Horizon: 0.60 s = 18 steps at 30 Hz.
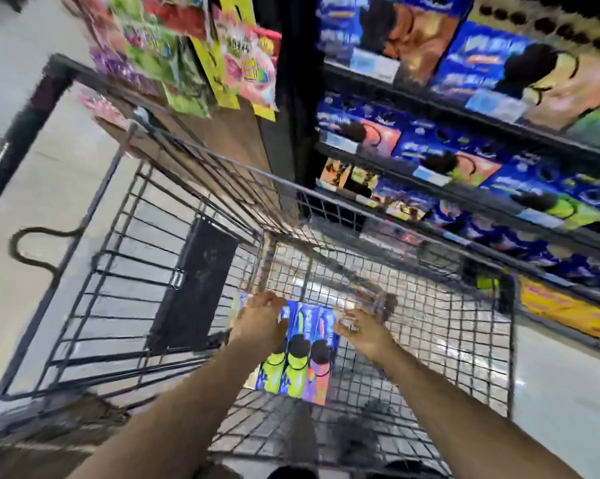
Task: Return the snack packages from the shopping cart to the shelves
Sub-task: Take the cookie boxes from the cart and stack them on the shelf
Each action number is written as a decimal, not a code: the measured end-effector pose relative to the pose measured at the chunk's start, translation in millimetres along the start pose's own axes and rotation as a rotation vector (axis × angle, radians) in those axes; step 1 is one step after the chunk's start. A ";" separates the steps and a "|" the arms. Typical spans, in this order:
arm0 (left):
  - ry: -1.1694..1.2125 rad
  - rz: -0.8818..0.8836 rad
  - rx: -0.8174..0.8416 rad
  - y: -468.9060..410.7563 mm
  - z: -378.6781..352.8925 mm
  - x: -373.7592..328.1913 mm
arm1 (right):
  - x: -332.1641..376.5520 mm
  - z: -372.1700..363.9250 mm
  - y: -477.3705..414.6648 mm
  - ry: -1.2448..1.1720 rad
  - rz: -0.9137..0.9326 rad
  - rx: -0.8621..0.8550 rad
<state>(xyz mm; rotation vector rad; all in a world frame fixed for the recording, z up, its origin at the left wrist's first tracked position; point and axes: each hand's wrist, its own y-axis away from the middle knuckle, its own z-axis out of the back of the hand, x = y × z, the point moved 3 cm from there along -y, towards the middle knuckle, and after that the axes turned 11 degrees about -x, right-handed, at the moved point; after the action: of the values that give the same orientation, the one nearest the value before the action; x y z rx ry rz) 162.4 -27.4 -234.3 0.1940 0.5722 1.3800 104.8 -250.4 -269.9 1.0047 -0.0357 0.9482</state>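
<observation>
Left grip: your left grip (261, 319) lies over the upper left corner of the snack packs (303, 361). Blur hides whether the fingers clasp them or only rest there, so I cannot tell.
Right grip: your right grip (362, 331) is released, fingers spread, at the packs' upper right edge. Whether it touches them is unclear.
Snack packs: three blue packs lie side by side on the cart's wire bottom, between your two grips.
Cart: the black wire cart (509, 305) surrounds both grips. A black flap (195, 285) stands just left of your left grip.
Shelves: dark shelves (464, 108) rise beyond and to the right of your right grip, filled with similar blue packs. A yellow strip (568, 312) runs along the lowest one.
Hanging bags: well ahead of your left grip, pink, green and yellow bags (188, 46) hang above a brown wood-look panel (236, 133).
Floor: the pale grey floor (32, 202) spreads left of the cart and shows through the wire beneath your grips.
Sharpness: the whole view is smeared by motion.
</observation>
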 end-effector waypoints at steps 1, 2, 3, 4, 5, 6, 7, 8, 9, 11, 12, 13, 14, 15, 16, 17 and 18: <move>-0.034 0.007 0.054 -3.5 -19.8 6.1 | -9.4 -12.3 -7.8 0.001 -0.049 0.011; -0.071 0.000 0.107 -6.5 -38.2 10.6 | -17.3 -23.2 -15.7 -0.024 -0.086 0.021; -0.105 -0.016 0.149 -8.6 -55.6 12.7 | -27.8 -34.1 -25.9 -0.065 -0.117 0.015; -0.131 -0.042 0.169 -10.7 -72.7 15.4 | -34.0 -41.4 -32.9 -0.115 -0.156 0.009; -0.151 -0.074 0.171 -13.0 -86.4 16.9 | -40.9 -47.7 -41.9 -0.165 -0.182 0.002; -0.159 -0.100 0.167 -14.8 -98.8 19.8 | -44.4 -52.7 -50.3 -0.208 -0.188 -0.008; -0.164 -0.121 0.158 -17.1 -109.0 22.7 | -50.4 -60.4 -59.8 -0.238 -0.192 -0.010; -0.174 -0.144 0.133 -18.9 -116.4 25.2 | -60.2 -69.0 -70.7 -0.276 -0.208 0.004; -0.191 -0.163 0.094 -20.3 -121.6 27.7 | -76.3 -82.2 -86.1 -0.336 -0.229 0.032; -0.225 -0.165 0.098 -21.9 -129.5 33.3 | -77.2 -89.9 -96.0 -0.374 -0.256 0.083; -0.228 -0.147 0.140 -22.1 -134.0 36.7 | -70.1 -88.6 -93.0 -0.363 -0.255 0.092; -0.219 -0.130 0.165 -21.7 -136.3 38.4 | -60.3 -84.9 -87.4 -0.348 -0.246 0.106; -0.209 -0.125 0.163 -21.5 -136.7 38.6 | -54.2 -84.6 -84.4 -0.337 -0.244 0.109; -0.202 -0.129 0.146 -21.2 -134.6 36.9 | -51.7 -84.5 -83.1 -0.339 -0.236 0.099; -0.199 -0.132 0.139 -20.4 -135.5 36.5 | -50.8 -84.5 -81.5 -0.352 -0.230 0.092; -0.195 -0.127 0.141 -20.9 -135.3 35.2 | -47.3 -83.8 -78.1 -0.371 -0.224 0.080; -0.195 -0.120 0.147 -21.3 -135.8 34.6 | -43.6 -81.4 -74.5 -0.394 -0.218 0.067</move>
<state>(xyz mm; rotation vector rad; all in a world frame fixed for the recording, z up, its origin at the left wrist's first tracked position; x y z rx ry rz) 117.2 -25.2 -368.6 0.4018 0.5140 1.1881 98.4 -233.9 -387.2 1.2191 -0.2205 0.5467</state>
